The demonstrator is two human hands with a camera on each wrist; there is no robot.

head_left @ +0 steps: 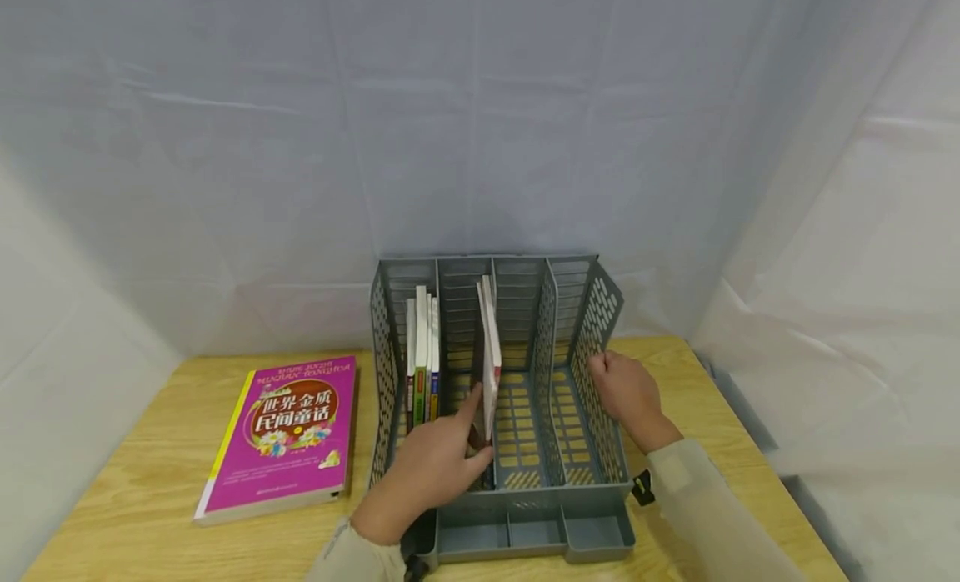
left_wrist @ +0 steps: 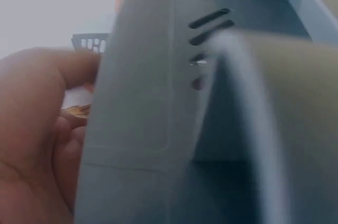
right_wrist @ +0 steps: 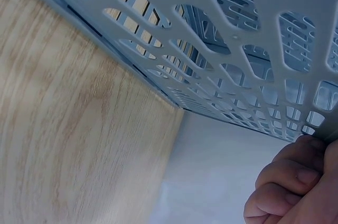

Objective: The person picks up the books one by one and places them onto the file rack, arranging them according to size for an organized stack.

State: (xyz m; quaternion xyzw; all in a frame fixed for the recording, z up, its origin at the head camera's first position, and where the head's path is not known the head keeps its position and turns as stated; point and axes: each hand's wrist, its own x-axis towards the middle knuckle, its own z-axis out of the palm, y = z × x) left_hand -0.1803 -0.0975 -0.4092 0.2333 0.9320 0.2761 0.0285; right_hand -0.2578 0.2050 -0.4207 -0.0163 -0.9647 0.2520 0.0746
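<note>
A grey plastic file rack point(head_left: 536, 497) with upright dividers stands on the table. My left hand point(head_left: 431, 469) reaches into its second compartment from the left, index finger extended against the left side of thin books point(head_left: 491, 361) standing there. The thumb is low at their front edge; the other fingers are hidden in the head view. The left wrist view shows the left hand point(left_wrist: 31, 123) behind a grey panel. My right hand point(head_left: 626, 390) grips the edge of the rack's right side panel point(head_left: 600, 315), and the right wrist view shows its fingers point(right_wrist: 288, 179) curled there.
Several thin books point(head_left: 422, 357) stand in the rack's leftmost compartment. A thick purple book point(head_left: 288, 465) lies flat on the wooden table point(head_left: 142, 474) to the left. Shallow trays point(head_left: 536, 534) run along the rack's front. White sheeting point(head_left: 480, 132) hangs close behind the rack.
</note>
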